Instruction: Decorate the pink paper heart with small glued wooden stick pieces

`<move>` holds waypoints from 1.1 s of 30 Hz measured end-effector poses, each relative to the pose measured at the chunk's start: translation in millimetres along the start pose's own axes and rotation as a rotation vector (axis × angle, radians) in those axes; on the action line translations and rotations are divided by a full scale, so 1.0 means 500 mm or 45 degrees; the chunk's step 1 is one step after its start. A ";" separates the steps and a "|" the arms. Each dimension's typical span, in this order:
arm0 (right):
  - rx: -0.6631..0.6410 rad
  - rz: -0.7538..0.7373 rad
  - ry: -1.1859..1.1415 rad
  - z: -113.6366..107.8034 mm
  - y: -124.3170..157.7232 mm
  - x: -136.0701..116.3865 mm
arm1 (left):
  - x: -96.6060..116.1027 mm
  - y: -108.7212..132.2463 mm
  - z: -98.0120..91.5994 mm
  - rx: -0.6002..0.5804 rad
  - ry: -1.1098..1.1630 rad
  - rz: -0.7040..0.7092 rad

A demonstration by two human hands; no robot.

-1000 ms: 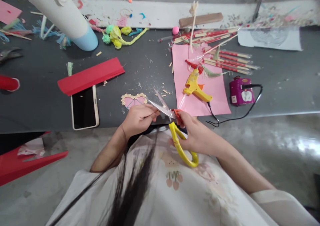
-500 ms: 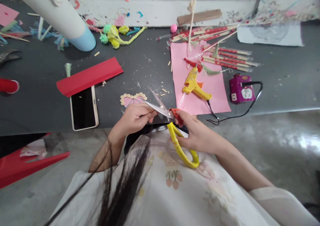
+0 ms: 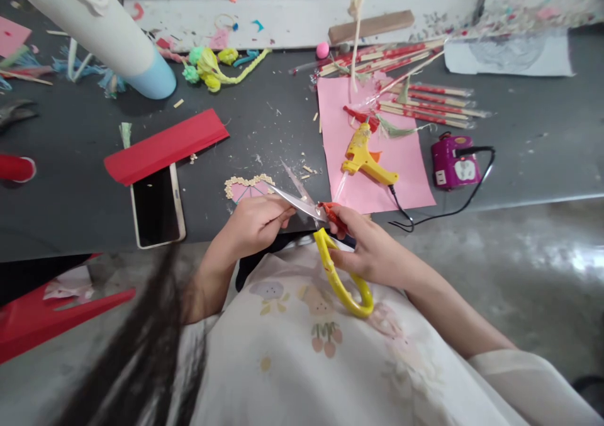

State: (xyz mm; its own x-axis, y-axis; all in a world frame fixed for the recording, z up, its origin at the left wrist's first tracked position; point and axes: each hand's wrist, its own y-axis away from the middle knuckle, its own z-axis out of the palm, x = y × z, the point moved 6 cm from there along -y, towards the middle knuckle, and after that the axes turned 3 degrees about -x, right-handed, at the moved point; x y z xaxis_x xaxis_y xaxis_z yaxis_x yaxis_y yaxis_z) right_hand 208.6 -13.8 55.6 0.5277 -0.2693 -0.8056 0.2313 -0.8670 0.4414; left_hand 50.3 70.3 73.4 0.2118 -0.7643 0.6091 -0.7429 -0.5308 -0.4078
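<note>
My right hand [image 3: 365, 245] grips a pair of scissors [image 3: 345, 281] with one yellow and one red handle; their blades stand apart and point to the upper left. Close to the blades, my left hand [image 3: 255, 223] is closed in a pinch at the table's front edge. What its fingers hold is too small or hidden to make out. Just beyond that hand lies a pink paper piece [image 3: 250, 190] with blue lines, its curved upper border covered in small pale bits. The left hand hides its lower part.
A yellow glue gun [image 3: 365, 158] lies on pink paper [image 3: 410, 184], its cord near a purple box [image 3: 455, 162]. Left are a phone [image 3: 158, 209], a folded red strip [image 3: 167, 146] and a tall bottle [image 3: 136, 55]. Wrapped chopsticks [image 3: 425, 108] lie at the back right.
The scissors and both hands stay almost in place. The camera view has shifted slightly, and the hanging hair has swung to the left.
</note>
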 end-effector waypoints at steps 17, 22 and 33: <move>0.035 0.120 0.101 -0.004 0.001 -0.005 | -0.006 -0.008 -0.001 -0.014 -0.025 -0.003; 0.072 -0.017 0.061 0.010 0.005 0.003 | -0.002 -0.015 -0.001 -0.034 0.058 0.032; 0.151 -0.193 0.101 0.005 0.012 -0.003 | -0.006 -0.023 0.009 -0.206 0.220 -0.056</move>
State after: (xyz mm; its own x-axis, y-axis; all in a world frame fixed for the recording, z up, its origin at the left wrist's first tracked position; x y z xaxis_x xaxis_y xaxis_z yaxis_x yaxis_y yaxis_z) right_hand 207.1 -19.6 58.2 0.5578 -0.1023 -0.8236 0.2175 -0.9397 0.2640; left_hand 60.9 76.9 73.3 0.1450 -0.6605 0.7367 -0.8304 -0.4861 -0.2723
